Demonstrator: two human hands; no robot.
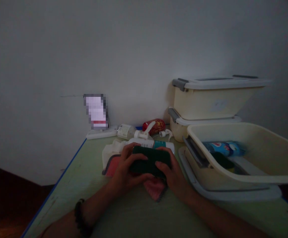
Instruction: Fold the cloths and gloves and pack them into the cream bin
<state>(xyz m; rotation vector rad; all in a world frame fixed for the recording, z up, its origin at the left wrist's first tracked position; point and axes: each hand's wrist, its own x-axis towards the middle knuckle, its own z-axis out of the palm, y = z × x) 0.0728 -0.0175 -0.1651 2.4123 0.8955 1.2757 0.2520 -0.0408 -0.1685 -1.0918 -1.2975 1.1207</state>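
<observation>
Between both hands is a dark green scouring pad [152, 158], held by its two ends above the table. My left hand [129, 168] grips the left end, with fingers across the face and thumb below. Closed on the right end is my right hand [170, 170], its thumb lying on the near face. A pink cloth [155, 188] with a checked edge lies under the pad, partly hidden by it and by the left hand. Just behind are a white cloth [110, 150] and a white bottle with a teal label [160, 144].
On the right, an open cream bin [233, 178] sits on a lid and holds a blue packet [229, 148] and another sponge [222, 161]. Two lidded boxes [208, 102] are stacked behind. A clear bottle [126, 131], a red can [156, 125] and a propped phone [96, 111] stand near the wall.
</observation>
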